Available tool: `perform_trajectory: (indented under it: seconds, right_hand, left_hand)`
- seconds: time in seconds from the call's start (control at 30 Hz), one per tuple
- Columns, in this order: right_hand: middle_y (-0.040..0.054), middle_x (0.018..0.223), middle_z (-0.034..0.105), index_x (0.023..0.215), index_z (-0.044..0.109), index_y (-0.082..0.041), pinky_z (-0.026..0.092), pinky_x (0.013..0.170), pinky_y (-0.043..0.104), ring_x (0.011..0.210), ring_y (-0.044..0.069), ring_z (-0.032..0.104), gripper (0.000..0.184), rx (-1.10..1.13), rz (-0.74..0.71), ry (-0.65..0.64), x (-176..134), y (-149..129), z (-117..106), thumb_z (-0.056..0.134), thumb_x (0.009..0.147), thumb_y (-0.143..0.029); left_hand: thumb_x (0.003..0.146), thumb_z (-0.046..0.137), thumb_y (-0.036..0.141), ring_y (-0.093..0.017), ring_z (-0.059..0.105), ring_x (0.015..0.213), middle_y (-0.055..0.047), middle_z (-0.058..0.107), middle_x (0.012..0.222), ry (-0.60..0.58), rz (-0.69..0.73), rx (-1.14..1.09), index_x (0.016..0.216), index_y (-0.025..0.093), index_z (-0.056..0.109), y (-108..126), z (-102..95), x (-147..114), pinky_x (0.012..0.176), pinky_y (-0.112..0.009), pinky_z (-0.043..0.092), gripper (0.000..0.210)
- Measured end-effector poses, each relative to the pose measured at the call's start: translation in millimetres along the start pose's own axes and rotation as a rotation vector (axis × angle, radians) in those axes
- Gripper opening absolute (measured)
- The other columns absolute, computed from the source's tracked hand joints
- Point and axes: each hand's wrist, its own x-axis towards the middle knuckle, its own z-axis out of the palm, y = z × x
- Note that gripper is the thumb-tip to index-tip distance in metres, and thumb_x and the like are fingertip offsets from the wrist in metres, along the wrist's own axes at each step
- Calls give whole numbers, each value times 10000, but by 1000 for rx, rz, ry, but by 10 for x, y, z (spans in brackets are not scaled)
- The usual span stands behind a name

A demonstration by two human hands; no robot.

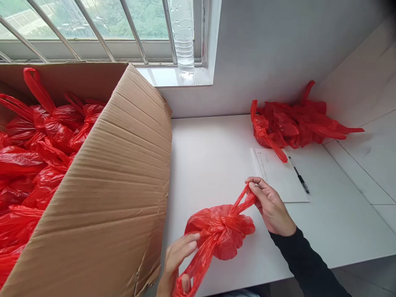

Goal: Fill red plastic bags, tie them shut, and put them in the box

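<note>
Partly cropped, the left hand (175, 260) grips a red bag (219, 231) handle.

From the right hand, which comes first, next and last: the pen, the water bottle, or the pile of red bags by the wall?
Measured from the right hand in the head view:
1. Pen, lying on the paper just up and right of the hand.
2. Pile of red bags, farther back against the wall.
3. Water bottle, farthest, standing on the windowsill at the upper left.

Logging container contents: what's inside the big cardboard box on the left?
The cardboard box holds many knotted red plastic bags, piled near the rim. Anything beneath the top layer is covered, and the box bottom is hidden.
</note>
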Motion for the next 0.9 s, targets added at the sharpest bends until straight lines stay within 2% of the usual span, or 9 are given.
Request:
perform_trajectory:
  seconds: [0.1, 0.2, 0.27, 0.33, 0.43, 0.53, 0.7, 0.8, 0.9]
  right_hand:
    - [-33, 788, 526, 1133, 525, -263, 437, 735, 274, 728, 130, 506, 246, -71, -100, -8, -130, 1, 91, 554, 971, -445]
    - [21, 1091, 588, 1099, 487, -276, 465, 917, 341, 1014, 177, 581, 148, -218, -226, -33, -309, 148, 211, 493, 1004, -390]
    - [52, 1270, 557, 1095, 468, -276, 426, 1042, 425, 1204, 212, 530, 98, -359, -313, -80, -398, 332, 280, 424, 1027, -330]
    - [79, 1366, 519, 1144, 460, -269, 357, 1129, 507, 1329, 235, 443, 137, -520, -398, -115, -433, 538, 323, 390, 1026, -273]
    - [98, 1433, 485, 1214, 449, -250, 318, 1171, 559, 1403, 244, 369, 217, -662, -451, -110, -400, 784, 343, 367, 1015, -224]
    - [87, 1476, 457, 1273, 438, -246, 330, 1177, 560, 1422, 241, 352, 276, -751, -487, -80, -343, 910, 343, 358, 1011, -212]
    - [81, 1491, 449, 1392, 387, -261, 372, 1143, 571, 1403, 257, 382, 386, -860, -522, -39, -350, 1043, 332, 366, 1007, -240]
    - [79, 1467, 483, 1357, 433, -279, 406, 1090, 594, 1352, 291, 446, 358, -846, -549, -22, -386, 1169, 306, 385, 1003, -304]
    - [91, 1393, 552, 1258, 518, -273, 439, 1038, 578, 1287, 318, 503, 320, -745, -506, 16, -370, 1306, 261, 402, 993, -411]
  left_hand:
    - [1013, 308, 533, -289, 475, 1318, -107, 546, 1394, -101, 200, 216, 1436, 233, 453, -81, 106, 86, 1105, -444, 368, 539]
    - [1036, 264, 442, -307, 300, 1459, -132, 375, 1555, -375, 288, 474, 1530, 159, 301, -212, 201, 90, 1191, -474, 242, 571]
    - [1035, 271, 351, -286, 210, 1499, -125, 294, 1606, -506, 306, 638, 1547, 117, 249, -337, 255, 47, 1218, -448, 161, 563]
    - [1014, 318, 294, -272, 173, 1510, -112, 281, 1617, -543, 329, 779, 1550, 100, 240, -467, 302, -3, 1227, -432, 96, 576]
    - [953, 385, 212, -267, 181, 1509, -88, 307, 1613, -549, 364, 903, 1550, 115, 253, -592, 351, -45, 1226, -446, 66, 619]
    - [910, 417, 184, -268, 215, 1500, -80, 343, 1599, -531, 383, 966, 1543, 123, 287, -619, 376, -38, 1226, -455, 67, 648]
    - [893, 463, 263, -245, 319, 1461, -55, 435, 1550, -433, 409, 968, 1503, 147, 393, -645, 392, -57, 1235, -408, 65, 625]
    - [894, 499, 321, -235, 447, 1382, -43, 530, 1479, -284, 449, 910, 1451, 177, 485, -736, 441, -130, 1233, -386, 115, 575]
    - [900, 542, 398, -232, 631, 1167, -33, 707, 1256, -43, 517, 887, 1324, 217, 621, -882, 543, -194, 1203, -390, 231, 467]
